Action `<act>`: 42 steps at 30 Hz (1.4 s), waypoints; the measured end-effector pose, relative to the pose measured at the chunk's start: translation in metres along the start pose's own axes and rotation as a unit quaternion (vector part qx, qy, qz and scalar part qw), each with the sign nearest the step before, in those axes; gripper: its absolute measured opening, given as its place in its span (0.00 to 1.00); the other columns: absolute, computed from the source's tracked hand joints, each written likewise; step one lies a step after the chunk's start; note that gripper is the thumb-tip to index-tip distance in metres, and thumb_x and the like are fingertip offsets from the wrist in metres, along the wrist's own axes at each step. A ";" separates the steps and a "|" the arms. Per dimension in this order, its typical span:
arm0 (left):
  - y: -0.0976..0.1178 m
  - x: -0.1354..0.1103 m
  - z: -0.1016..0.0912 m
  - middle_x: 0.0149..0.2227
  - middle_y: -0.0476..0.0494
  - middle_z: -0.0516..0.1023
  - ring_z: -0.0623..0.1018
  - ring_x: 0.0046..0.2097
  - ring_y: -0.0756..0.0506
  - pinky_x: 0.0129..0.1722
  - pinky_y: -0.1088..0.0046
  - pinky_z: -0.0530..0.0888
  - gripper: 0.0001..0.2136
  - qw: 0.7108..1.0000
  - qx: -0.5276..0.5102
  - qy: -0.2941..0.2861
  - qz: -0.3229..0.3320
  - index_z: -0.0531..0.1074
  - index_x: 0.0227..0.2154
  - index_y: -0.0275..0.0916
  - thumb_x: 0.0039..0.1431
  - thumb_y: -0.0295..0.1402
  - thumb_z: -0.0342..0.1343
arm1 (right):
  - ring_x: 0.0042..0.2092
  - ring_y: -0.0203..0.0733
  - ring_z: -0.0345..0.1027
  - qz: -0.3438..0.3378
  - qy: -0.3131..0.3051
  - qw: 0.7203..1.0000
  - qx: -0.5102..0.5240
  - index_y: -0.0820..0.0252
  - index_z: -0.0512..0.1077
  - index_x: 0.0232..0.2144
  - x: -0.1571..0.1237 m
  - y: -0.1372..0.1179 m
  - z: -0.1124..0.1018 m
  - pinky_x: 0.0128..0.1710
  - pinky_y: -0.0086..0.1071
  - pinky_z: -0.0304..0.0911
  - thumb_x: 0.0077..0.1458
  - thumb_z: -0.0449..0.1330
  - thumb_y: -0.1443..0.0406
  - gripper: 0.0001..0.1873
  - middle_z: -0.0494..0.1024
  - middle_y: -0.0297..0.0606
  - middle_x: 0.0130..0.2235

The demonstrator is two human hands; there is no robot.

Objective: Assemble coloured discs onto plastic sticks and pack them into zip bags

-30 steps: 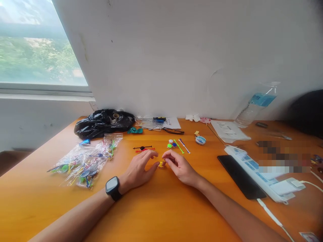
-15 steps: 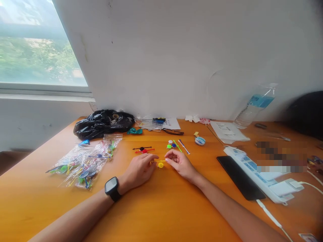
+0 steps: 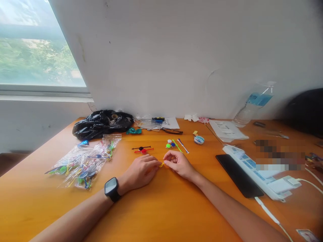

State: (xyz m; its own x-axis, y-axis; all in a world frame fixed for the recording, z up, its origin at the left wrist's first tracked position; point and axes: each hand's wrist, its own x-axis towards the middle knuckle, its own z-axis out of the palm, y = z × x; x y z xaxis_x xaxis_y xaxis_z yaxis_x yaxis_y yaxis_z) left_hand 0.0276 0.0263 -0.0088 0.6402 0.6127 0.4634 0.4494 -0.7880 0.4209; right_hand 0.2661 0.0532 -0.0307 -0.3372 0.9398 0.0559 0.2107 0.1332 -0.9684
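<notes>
My left hand and my right hand meet fingertip to fingertip over a small yellow plastic toy piece on the orange table. Both hands pinch it; most of it is hidden by the fingers. A smartwatch sits on my left wrist. Just beyond the hands lie a black spinner stick and a red spinner stick, and a small group of green, blue and white toy parts.
Clear bags of coloured toy parts lie at the left, a black plastic bag behind them. A black phone, a white power strip with cable, papers and a water bottle occupy the right.
My two hands have drawn together. The yellow piece, seen stretched between the fingertips half a second ago, is now mostly covered by them.
</notes>
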 end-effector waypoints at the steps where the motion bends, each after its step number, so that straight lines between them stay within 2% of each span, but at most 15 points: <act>1: 0.001 0.000 0.000 0.43 0.42 0.82 0.80 0.41 0.44 0.41 0.69 0.76 0.13 1.000 -0.003 -0.001 0.005 0.78 0.49 0.45 0.73 0.28 0.49 | 0.26 0.32 0.61 0.001 0.001 1.000 -0.001 0.59 0.75 0.34 0.000 0.000 0.000 0.24 0.28 0.54 0.53 0.69 0.61 0.09 0.75 0.33 0.32; 9: 0.004 0.003 0.004 0.49 0.40 0.83 0.81 0.48 0.41 0.49 0.62 0.79 0.08 0.999 -0.019 -0.003 -0.031 0.76 0.45 0.43 0.68 0.26 0.54 | 0.30 0.35 0.65 -0.035 0.010 0.999 -0.028 0.60 0.76 0.33 0.002 0.001 0.002 0.28 0.28 0.58 0.54 0.68 0.63 0.07 0.77 0.35 0.32; 18: 0.005 0.004 0.006 0.49 0.40 0.83 0.82 0.49 0.40 0.49 0.61 0.80 0.08 0.999 -0.024 0.002 -0.038 0.77 0.45 0.44 0.67 0.28 0.56 | 0.31 0.36 0.66 -0.045 0.006 0.998 -0.043 0.59 0.77 0.33 0.002 0.003 0.001 0.29 0.29 0.59 0.56 0.67 0.63 0.05 0.78 0.35 0.33; 25: 0.005 0.006 0.012 0.47 0.43 0.83 0.81 0.48 0.39 0.50 0.59 0.78 0.04 0.998 -0.013 -0.011 -0.054 0.77 0.42 0.43 0.66 0.31 0.61 | 0.28 0.34 0.61 -0.051 0.006 0.996 -0.066 0.59 0.77 0.33 0.000 0.003 0.002 0.27 0.29 0.56 0.56 0.67 0.64 0.05 0.77 0.33 0.32; 29: 0.006 0.002 0.010 0.47 0.42 0.82 0.80 0.48 0.39 0.50 0.59 0.77 0.07 0.999 -0.008 -0.015 -0.046 0.75 0.45 0.44 0.65 0.31 0.62 | 0.24 0.32 0.57 -0.049 0.016 0.995 -0.087 0.59 0.76 0.33 -0.001 0.000 0.000 0.24 0.29 0.52 0.58 0.67 0.60 0.08 0.78 0.34 0.32; 31: 0.008 0.000 0.007 0.52 0.40 0.80 0.79 0.52 0.37 0.53 0.57 0.76 0.14 0.999 -0.017 -0.003 -0.044 0.72 0.52 0.44 0.65 0.34 0.63 | 0.24 0.33 0.59 -0.045 0.032 0.995 -0.086 0.58 0.77 0.35 0.001 0.000 -0.004 0.23 0.30 0.53 0.62 0.65 0.55 0.12 0.79 0.36 0.35; 33: 0.009 -0.002 0.002 0.57 0.38 0.77 0.76 0.57 0.36 0.58 0.55 0.74 0.19 0.998 -0.028 0.030 -0.054 0.69 0.58 0.45 0.66 0.37 0.63 | 0.30 0.38 0.69 -0.043 0.060 0.995 -0.070 0.57 0.77 0.37 0.003 -0.001 -0.009 0.26 0.31 0.60 0.64 0.62 0.50 0.17 0.81 0.40 0.40; 35: 0.010 -0.003 -0.001 0.58 0.37 0.75 0.74 0.59 0.36 0.60 0.54 0.73 0.19 0.994 -0.026 0.077 -0.075 0.67 0.60 0.44 0.70 0.38 0.60 | 0.38 0.45 0.75 -0.039 0.103 0.993 -0.052 0.57 0.78 0.38 0.004 -0.004 -0.015 0.32 0.33 0.67 0.63 0.63 0.47 0.20 0.82 0.42 0.41; 36: 0.010 -0.003 -0.002 0.58 0.37 0.75 0.73 0.59 0.36 0.60 0.53 0.72 0.17 0.991 -0.021 0.098 -0.087 0.67 0.60 0.44 0.72 0.37 0.58 | 0.38 0.45 0.75 -0.026 0.120 0.992 -0.041 0.56 0.78 0.39 0.004 -0.007 -0.017 0.32 0.34 0.67 0.61 0.63 0.45 0.21 0.82 0.41 0.38; 38: 0.009 -0.003 -0.003 0.57 0.37 0.75 0.73 0.58 0.36 0.58 0.54 0.73 0.15 0.986 -0.013 0.131 -0.102 0.66 0.60 0.44 0.74 0.37 0.55 | 0.27 0.41 0.68 0.035 0.106 0.994 -0.007 0.56 0.79 0.40 0.000 -0.017 -0.021 0.27 0.32 0.61 0.61 0.63 0.41 0.25 0.75 0.35 0.25; 39: 0.009 -0.003 -0.003 0.56 0.37 0.75 0.73 0.57 0.36 0.58 0.54 0.73 0.14 0.984 -0.013 0.142 -0.106 0.66 0.60 0.44 0.75 0.37 0.53 | 0.20 0.37 0.57 0.080 0.063 0.995 0.022 0.56 0.79 0.41 -0.003 -0.024 -0.023 0.22 0.31 0.54 0.62 0.59 0.39 0.28 0.66 0.29 0.18; 40: 0.008 -0.003 -0.004 0.56 0.37 0.74 0.72 0.56 0.37 0.57 0.54 0.73 0.14 0.983 -0.014 0.150 -0.107 0.66 0.60 0.44 0.76 0.36 0.52 | 0.17 0.35 0.47 0.117 0.003 0.991 0.060 0.56 0.79 0.42 -0.005 -0.030 -0.024 0.20 0.31 0.47 0.64 0.54 0.37 0.32 0.58 0.25 0.14; 41: 0.008 -0.003 -0.004 0.56 0.37 0.74 0.72 0.56 0.37 0.58 0.55 0.72 0.13 0.981 -0.015 0.157 -0.108 0.66 0.60 0.44 0.76 0.35 0.51 | 0.17 0.34 0.41 0.128 -0.028 0.987 0.095 0.57 0.80 0.41 -0.007 -0.035 -0.026 0.19 0.31 0.43 0.65 0.51 0.36 0.34 0.53 0.23 0.13; 42: 0.008 -0.003 -0.004 0.55 0.38 0.74 0.72 0.56 0.38 0.58 0.55 0.72 0.13 0.980 -0.016 0.164 -0.109 0.66 0.59 0.44 0.76 0.35 0.51 | 0.17 0.34 0.37 0.121 -0.031 0.985 0.120 0.58 0.80 0.41 -0.009 -0.040 -0.028 0.19 0.31 0.40 0.66 0.49 0.36 0.35 0.50 0.23 0.13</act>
State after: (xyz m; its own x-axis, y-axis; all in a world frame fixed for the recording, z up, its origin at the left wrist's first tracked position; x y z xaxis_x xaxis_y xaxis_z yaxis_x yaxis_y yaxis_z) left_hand 0.0268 0.0184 -0.0043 0.2947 0.7572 0.5829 0.5302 -0.6371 0.5594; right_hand 0.2862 0.0484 0.0139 -0.3612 0.9125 -0.1922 0.0714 -0.1784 -0.9814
